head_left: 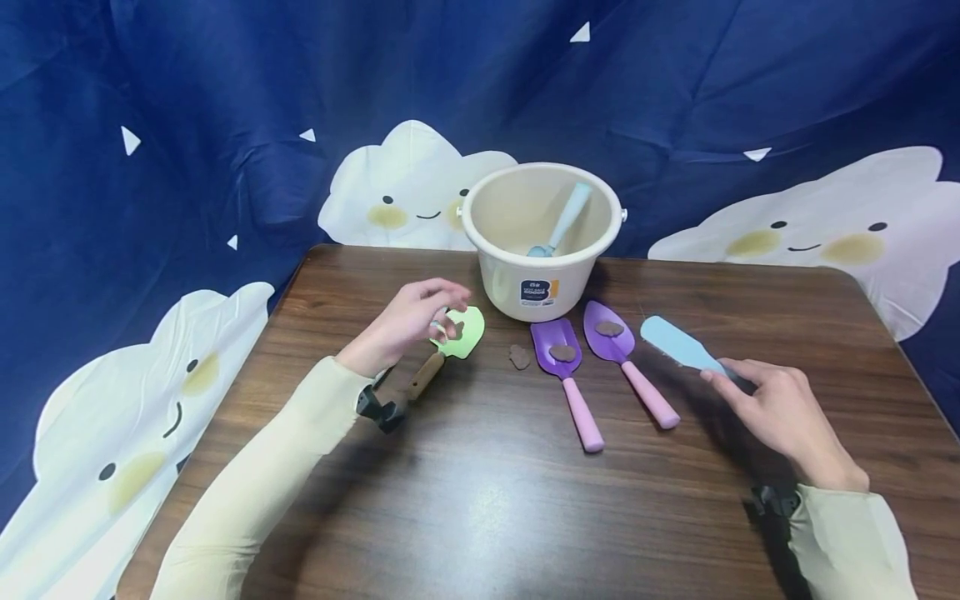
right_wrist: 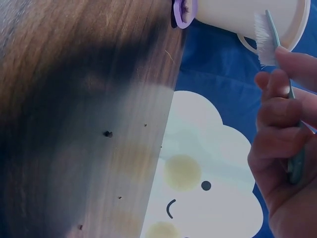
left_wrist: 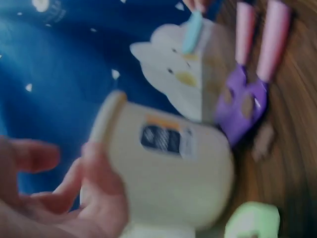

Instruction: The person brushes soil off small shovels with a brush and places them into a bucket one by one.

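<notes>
My left hand hovers over a small light-green shovel with a brown handle, fingers loosely bent and nothing between them. In the left wrist view its fingers overlap the cream bucket. Held in my right hand is a light-blue brush, raised above the table's right side. The right wrist view shows white bristles and fingers curled round the handle. Two purple trowels with pink handles lie between the hands, each bearing a flat brown piece. Another brown piece lies beside them.
The bucket stands at the table's back edge, a light-blue handled tool leaning inside. Behind the wooden table hangs a blue cloth with white clouds. Small dark crumbs dot the table's right part.
</notes>
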Motion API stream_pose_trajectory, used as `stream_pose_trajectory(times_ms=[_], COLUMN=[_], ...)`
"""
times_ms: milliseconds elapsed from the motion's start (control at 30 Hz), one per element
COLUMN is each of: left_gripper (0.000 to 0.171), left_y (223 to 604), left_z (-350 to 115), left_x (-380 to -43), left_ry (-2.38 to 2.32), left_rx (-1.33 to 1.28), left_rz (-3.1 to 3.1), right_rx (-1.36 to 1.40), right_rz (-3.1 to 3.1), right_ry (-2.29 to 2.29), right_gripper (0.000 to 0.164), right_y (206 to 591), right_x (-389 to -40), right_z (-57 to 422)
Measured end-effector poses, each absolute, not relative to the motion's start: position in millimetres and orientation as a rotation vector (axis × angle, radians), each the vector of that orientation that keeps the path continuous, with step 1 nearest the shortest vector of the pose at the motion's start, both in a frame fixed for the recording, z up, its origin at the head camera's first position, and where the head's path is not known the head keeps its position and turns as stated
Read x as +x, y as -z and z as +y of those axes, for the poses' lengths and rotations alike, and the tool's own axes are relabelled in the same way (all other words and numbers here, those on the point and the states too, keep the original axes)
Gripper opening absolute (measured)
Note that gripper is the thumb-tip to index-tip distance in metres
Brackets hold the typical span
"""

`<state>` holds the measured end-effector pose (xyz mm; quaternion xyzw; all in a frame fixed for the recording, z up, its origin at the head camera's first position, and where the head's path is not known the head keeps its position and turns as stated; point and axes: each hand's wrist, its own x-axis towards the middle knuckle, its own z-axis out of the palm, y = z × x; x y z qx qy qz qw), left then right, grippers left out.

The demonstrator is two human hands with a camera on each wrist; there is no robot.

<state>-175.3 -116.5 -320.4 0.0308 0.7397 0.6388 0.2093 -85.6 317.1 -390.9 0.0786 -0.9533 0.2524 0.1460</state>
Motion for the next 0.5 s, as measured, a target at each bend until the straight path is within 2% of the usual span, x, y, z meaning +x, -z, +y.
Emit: stream_pose_trajectory(times_ms=[500], left_gripper=[0.029], left_y=[378], left_z=[-166], left_x=[-165], left_ry=[-0.935], left_rx=[0.262], left_rz=[2.602], right_rx=[0.281], right_rz=[-2.715], right_ry=[-0.706], right_gripper=[0.031], right_y=[390], right_x=[-92], right_z=[313])
